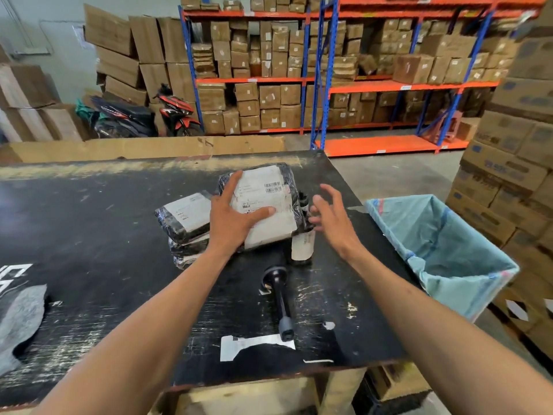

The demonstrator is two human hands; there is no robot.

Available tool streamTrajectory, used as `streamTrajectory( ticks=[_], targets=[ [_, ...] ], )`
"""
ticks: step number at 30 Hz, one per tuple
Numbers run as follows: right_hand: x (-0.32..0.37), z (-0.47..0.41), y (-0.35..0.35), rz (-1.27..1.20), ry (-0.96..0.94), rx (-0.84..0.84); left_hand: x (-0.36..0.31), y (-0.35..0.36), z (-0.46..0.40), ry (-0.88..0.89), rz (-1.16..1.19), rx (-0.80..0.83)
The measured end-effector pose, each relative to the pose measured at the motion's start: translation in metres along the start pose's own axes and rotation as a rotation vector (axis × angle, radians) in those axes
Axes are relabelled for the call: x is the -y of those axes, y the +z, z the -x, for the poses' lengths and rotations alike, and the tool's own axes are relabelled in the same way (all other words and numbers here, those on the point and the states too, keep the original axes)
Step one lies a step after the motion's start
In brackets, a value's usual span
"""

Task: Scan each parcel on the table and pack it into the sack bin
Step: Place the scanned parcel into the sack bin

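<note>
A large black-wrapped parcel (pixel 270 193) with a white barcode label lies near the middle of the black table (pixel 89 235). My left hand (pixel 232 218) grips its left side, thumb across the label. My right hand (pixel 330 215) hovers just right of that parcel, fingers spread, holding nothing. A smaller black parcel (pixel 184 217) with a white label lies to the left atop two more stacked parcels (pixel 187 253). A small white-labelled item (pixel 302 245) sticks out beneath the large parcel. A black handheld scanner (pixel 279 298) lies on the table nearer to me. The sack bin (pixel 443 250), lined with pale blue plastic, stands open at the table's right edge.
A grey cloth (pixel 21 319) lies at the table's left. Stacked cartons (pixel 514 163) rise right of the bin. Orange-and-blue shelving (pixel 329 76) full of boxes and a parked motorbike (pixel 140 115) stand behind the table.
</note>
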State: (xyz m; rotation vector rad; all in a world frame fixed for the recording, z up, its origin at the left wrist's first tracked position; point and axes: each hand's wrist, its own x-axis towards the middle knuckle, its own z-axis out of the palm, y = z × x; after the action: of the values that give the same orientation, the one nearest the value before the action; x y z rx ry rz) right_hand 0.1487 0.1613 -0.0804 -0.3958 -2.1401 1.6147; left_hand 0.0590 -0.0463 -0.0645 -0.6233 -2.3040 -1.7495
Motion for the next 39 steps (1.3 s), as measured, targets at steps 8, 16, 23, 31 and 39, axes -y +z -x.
streamTrajectory(
  ticks=[8,16,23,31,39],
  targets=[
    [0.0,-0.042,-0.068,-0.002,-0.174,0.039,-0.031,0.113,-0.031,0.035,0.02,0.143],
    [-0.071,-0.121,-0.185,0.118,-0.14,-0.019,-0.044,0.259,-0.076,-0.031,0.129,0.363],
    [-0.143,-0.159,-0.285,0.032,-0.003,-0.121,-0.034,0.39,-0.086,-0.211,0.202,0.533],
    [-0.232,-0.185,-0.361,0.103,0.187,-0.128,0.02,0.482,-0.093,-0.227,-0.396,0.567],
    [-0.346,-0.209,-0.363,0.153,0.431,-0.024,0.085,0.499,-0.117,0.027,-0.6,0.672]
  ],
)
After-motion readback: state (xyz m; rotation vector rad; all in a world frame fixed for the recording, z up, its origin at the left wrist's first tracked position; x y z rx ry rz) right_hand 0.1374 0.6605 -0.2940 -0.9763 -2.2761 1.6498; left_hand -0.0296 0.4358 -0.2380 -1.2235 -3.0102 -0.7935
